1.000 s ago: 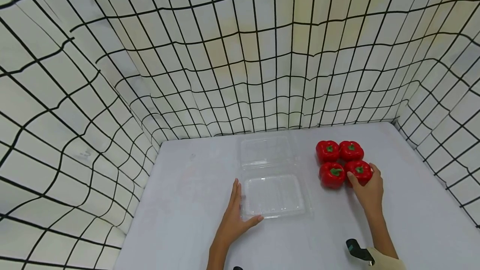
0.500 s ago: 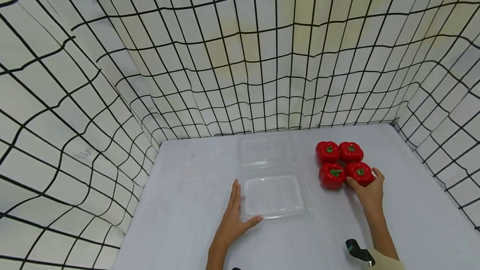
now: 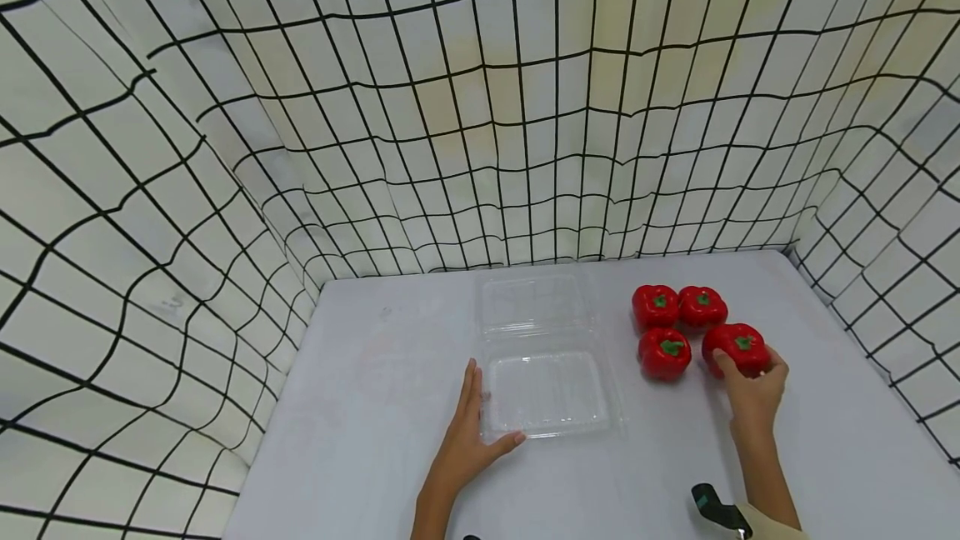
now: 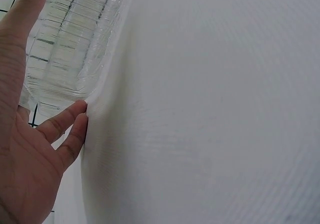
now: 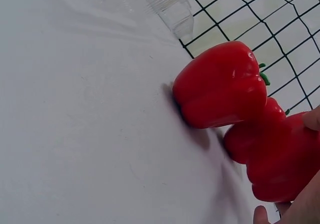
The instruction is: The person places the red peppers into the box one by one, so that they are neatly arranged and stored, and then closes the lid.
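My right hand (image 3: 757,394) grips a red bell pepper (image 3: 738,347) with thumb and fingers on opposite sides, a little to the right of three other peppers. In the right wrist view that held pepper (image 5: 285,164) shows at the right edge, with a nearer-standing pepper (image 5: 222,87) beside it. At the left of the clear plastic clamshell container (image 3: 551,394), my left hand (image 3: 467,444) has its fingers extended along the side and its thumb at the front corner. In the left wrist view, fingertips (image 4: 77,107) lie right by the container's edge (image 4: 87,84).
Two peppers stand at the back, one with its green stem (image 3: 660,302) up, and a third pepper (image 3: 664,355) stands in front. The container's lid (image 3: 534,302) lies folded back. Black netting (image 3: 525,148) over white sheeting surrounds the white table (image 3: 375,407).
My right hand has drawn the front right pepper away to the right, opening a gap from the pepper beside it. The left hand and container have stayed put.
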Demonstrator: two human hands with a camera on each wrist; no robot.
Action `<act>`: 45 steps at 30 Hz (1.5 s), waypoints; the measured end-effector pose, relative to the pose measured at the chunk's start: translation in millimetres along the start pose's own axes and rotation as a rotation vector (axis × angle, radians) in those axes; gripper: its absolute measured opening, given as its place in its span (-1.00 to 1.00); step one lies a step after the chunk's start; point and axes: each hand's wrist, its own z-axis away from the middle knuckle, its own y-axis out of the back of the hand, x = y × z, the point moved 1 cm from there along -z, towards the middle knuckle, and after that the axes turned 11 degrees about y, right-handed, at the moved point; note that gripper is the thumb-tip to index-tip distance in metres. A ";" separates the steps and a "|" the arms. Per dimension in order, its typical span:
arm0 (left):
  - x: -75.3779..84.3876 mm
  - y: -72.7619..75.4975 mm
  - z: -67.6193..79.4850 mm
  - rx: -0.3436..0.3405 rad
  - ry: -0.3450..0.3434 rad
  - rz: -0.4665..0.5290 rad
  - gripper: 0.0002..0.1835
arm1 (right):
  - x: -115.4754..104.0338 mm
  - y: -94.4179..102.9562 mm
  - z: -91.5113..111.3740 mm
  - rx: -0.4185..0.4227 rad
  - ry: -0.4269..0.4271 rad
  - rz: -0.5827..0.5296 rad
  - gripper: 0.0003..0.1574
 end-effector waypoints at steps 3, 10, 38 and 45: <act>-0.3 -0.1 -0.1 0.001 0.008 -0.004 0.30 | -2.7 1.9 1.0 0.053 0.014 -0.035 0.03; -0.6 0.2 0.6 0.003 -0.007 0.007 0.29 | -8.0 4.9 4.1 0.120 0.116 -0.209 -0.02; 1.8 1.6 2.3 -0.003 -0.021 0.012 0.28 | -45.1 -47.5 31.3 -0.250 0.507 -0.248 -0.06; 1.6 0.8 2.0 -0.006 -0.017 0.018 0.28 | -51.0 -72.4 44.2 -0.377 0.535 -0.213 -0.05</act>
